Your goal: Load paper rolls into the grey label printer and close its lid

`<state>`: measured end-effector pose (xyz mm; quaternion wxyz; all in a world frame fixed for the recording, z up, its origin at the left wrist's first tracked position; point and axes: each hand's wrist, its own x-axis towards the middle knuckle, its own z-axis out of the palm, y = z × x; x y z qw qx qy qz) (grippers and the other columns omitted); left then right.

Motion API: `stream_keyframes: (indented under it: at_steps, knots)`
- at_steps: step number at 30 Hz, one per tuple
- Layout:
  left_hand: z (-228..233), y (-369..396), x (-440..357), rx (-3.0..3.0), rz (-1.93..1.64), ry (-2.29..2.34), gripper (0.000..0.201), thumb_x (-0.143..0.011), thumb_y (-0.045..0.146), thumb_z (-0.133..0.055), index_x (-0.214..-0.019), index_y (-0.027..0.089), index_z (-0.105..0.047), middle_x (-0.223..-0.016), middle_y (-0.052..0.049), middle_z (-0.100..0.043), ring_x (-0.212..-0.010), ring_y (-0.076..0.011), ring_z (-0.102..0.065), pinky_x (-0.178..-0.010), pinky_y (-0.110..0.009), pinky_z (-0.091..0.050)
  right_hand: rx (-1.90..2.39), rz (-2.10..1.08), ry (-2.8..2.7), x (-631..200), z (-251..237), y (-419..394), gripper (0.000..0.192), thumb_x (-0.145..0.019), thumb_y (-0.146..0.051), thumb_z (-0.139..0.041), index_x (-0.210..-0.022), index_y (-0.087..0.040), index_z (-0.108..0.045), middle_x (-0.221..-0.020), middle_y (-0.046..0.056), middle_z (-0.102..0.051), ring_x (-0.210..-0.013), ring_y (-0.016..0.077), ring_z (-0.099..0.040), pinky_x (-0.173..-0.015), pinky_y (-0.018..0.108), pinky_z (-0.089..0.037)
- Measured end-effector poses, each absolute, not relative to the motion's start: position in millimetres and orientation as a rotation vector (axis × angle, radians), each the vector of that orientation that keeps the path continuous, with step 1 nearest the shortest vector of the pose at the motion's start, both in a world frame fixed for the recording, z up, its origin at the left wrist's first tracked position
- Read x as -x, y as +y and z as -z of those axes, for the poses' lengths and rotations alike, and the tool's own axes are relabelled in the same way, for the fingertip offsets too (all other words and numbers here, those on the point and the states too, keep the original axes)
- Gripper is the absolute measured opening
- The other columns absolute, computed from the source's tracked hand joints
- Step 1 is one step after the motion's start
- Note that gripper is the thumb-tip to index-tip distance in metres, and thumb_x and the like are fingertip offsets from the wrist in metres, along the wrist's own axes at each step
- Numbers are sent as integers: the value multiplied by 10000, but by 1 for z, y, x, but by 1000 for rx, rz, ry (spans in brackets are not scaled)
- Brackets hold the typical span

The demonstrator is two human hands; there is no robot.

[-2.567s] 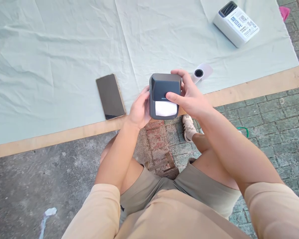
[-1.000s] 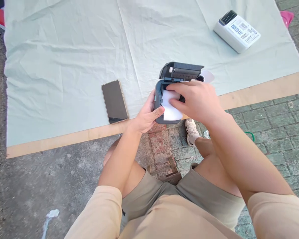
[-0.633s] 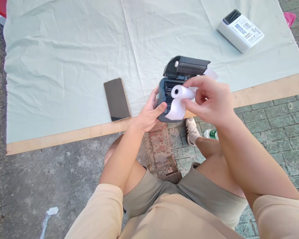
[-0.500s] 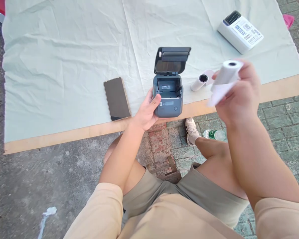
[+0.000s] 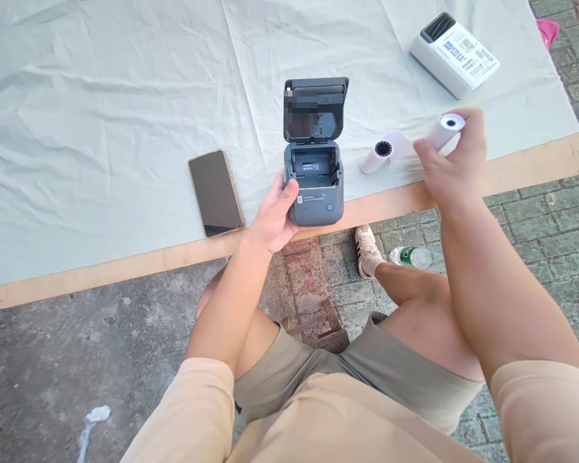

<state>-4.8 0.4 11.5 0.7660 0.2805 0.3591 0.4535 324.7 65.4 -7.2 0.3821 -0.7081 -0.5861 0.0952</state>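
Note:
My left hand grips a small dark grey label printer by its left side, thumb on the front. The printer's lid stands raised, and no roll lies in its paper bay. On the right, my right hand is closed around a white paper roll with a dark-holed core facing up. Left of that hand, a second paper roll with a black toothed core rests on the cloth, a strip of paper trailing from it.
A smartphone lies screen up left of the printer. Toward the back right sits a white box with printed labels. Pale cloth covers the board, whose bare wooden edge faces me. A plastic bottle lies on the paving below.
My right hand has turned and lowered with the paper roll toward the cloth, and its loose paper flap no longer shows. The left hand still holds the open printer.

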Motion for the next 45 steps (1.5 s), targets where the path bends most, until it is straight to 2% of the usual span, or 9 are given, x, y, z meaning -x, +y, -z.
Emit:
stream_keyframes:
  at_steps: [5, 9, 14, 20, 24, 29, 33, 37, 45]
  knots:
    - [-10, 0, 5, -619, -983, 774, 628, -883, 653, -861, -1358, 295, -659, -1537, -57, -728, -1513, -343, -657, -1158, -544, -664, 2016, -242, -1498, -329, 1, 58, 614, -741, -122, -748, -1291, -272, -518, -1310, 71, -690, -1167, 263, -664, -1153, 570, -455]
    - [-11, 0, 5, -620, -985, 772, 637, -872, 658, -869, -1347, 292, -654, -1541, -58, -724, -1474, -337, -686, -1145, -543, -668, 1855, -169, -1626, -325, -3, 46, 785, -718, -157, -612, -1470, -292, -430, -1467, 123, -655, -1375, 348, -603, -1186, 640, -385]
    - [-12, 0, 4, -628, -975, 803, 667, -851, 680, -875, -1352, 297, -658, -1505, -73, -746, -1446, -340, -702, -1120, -520, -679, 1681, 146, -1837, -287, -21, 34, 615, -808, -386, -789, -1358, -269, -538, -1399, 219, -676, -1510, 490, -451, -1189, 693, -273]
    - [-12, -1, 3, -647, -989, 815, 679, -854, 653, -885, -1381, 308, -631, -1546, -68, -722, -1486, -339, -674, -1150, -520, -657, 1749, -199, -1968, -250, -29, 36, 394, -946, -341, -738, -1291, -286, -555, -1225, 175, -767, -1479, 412, -482, -1202, 656, -291]
    - [-13, -2, 3, -656, -981, 803, 691, -857, 637, -890, -1405, 317, -614, -1608, -66, -679, -1535, -340, -632, -1172, -505, -642, 1752, -226, -1816, -254, -27, 40, 471, -908, -353, -788, -1294, -293, -526, -1207, 139, -762, -1310, 382, -623, -1234, 674, -265]
    - [-11, -1, 2, -647, -996, 786, 701, -854, 616, -903, -1420, 318, -613, -1591, -55, -684, -1549, -330, -619, -1190, -503, -631, 1423, -200, -1592, -255, -36, 41, 360, -840, -387, -834, -1041, -310, -546, -1042, 87, -733, -1041, 321, -694, -1004, 519, -532]
    - [-9, -2, 2, -639, -1008, 801, 619, -880, 600, -883, -1379, 325, -641, -1563, -40, -700, -1557, -324, -612, -1191, -510, -633, 1380, -146, -1629, -243, -46, 33, 304, -926, -375, -748, -1216, -317, -675, -1199, 85, -777, -1169, 324, -722, -1074, 522, -574]
    - [-10, -2, 2, -617, -1011, 786, 614, -878, 588, -889, -1379, 327, -647, -1554, -42, -708, -1570, -322, -602, -1213, -515, -622, 1262, -308, -1752, -234, -48, 25, 358, -1030, -442, -662, -1376, -365, -711, -1271, 80, -799, -1177, 341, -744, -1000, 540, -608]
    - [-11, -2, 0, -613, -1002, 776, 701, -864, 534, -900, -1457, 320, -593, -1515, -54, -724, -1599, -326, -572, -1230, -500, -609, 1535, -322, -2149, -201, -62, 14, 214, -1044, -412, -649, -1206, -319, -753, -1263, 95, -803, -1239, 392, -717, -1089, 596, -526]
